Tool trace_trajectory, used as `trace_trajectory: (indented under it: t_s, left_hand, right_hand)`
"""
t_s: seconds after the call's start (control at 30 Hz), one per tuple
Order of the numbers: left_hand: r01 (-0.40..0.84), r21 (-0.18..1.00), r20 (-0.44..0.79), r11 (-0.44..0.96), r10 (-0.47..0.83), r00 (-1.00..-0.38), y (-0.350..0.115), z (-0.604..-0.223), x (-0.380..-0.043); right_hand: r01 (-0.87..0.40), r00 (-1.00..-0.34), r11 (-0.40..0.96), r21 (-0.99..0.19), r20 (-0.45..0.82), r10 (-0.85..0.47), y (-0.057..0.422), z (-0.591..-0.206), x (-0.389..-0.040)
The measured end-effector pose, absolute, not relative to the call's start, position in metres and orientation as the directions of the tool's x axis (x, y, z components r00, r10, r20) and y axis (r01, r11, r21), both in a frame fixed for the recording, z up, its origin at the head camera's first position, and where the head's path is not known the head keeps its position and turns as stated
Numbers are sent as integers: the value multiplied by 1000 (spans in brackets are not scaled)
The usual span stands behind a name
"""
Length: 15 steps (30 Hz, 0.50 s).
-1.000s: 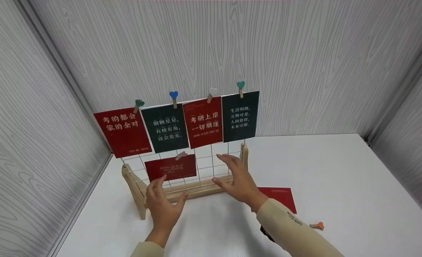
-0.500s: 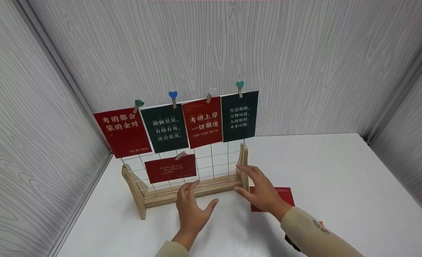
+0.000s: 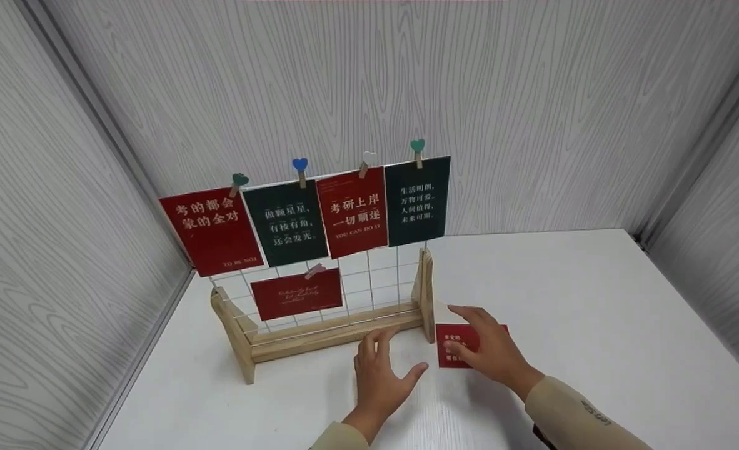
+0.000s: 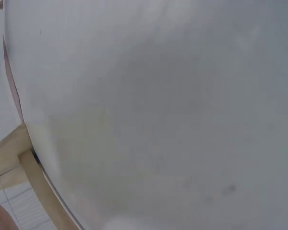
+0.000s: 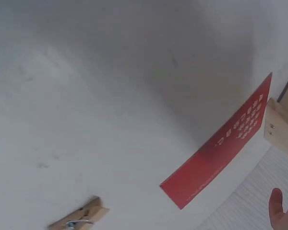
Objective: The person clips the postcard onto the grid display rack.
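My left hand [image 3: 379, 378] hangs with relaxed, spread fingers just in front of the rack's wooden base rail [image 3: 338, 337], holding nothing. My right hand [image 3: 494, 353], thumb and fingers apart, is over a red card [image 3: 451, 331] lying on the table beside the rack's right leg. White lettering shows on that card; the hand partly covers it in the head view. In the right wrist view the whole red card [image 5: 216, 148] shows, and a wooden clothespin [image 5: 79, 215] lies apart from it. My right sleeve hides that clothespin in the head view.
Along the top of the wire grid [image 3: 369, 275], heart-topped clothespins hold two red and two dark green cards [image 3: 418, 206]. Lower left, a smaller red card [image 3: 297, 295] hangs from a pink clip [image 3: 314, 270]. Grey wood-grain panels [image 3: 532, 112] enclose the white table [image 3: 563, 281].
Both hands have moved right and down, away from the small hanging red card. The right hand has come over the red card on the table; the left has left the grid.
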State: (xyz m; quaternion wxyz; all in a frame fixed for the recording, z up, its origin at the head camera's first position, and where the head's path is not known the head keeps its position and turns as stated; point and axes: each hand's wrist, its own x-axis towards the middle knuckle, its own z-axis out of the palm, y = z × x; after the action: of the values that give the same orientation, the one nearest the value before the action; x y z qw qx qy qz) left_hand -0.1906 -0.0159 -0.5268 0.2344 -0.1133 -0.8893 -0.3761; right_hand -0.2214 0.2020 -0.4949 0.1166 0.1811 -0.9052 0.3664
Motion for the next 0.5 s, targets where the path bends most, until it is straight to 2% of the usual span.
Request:
trace_trajectory:
  t_s: [0.17, 0.5]
  left_hand:
    - [359, 643, 445, 676, 50, -894, -2, -530, -190]
    - [315, 683, 292, 659, 149, -945, 19, -534, -188]
  right_hand:
    - [-403, -910, 685, -607, 344, -230, 219, -502, -220]
    - [-293, -953, 739, -606, 251, -172, 262, -515, -211]
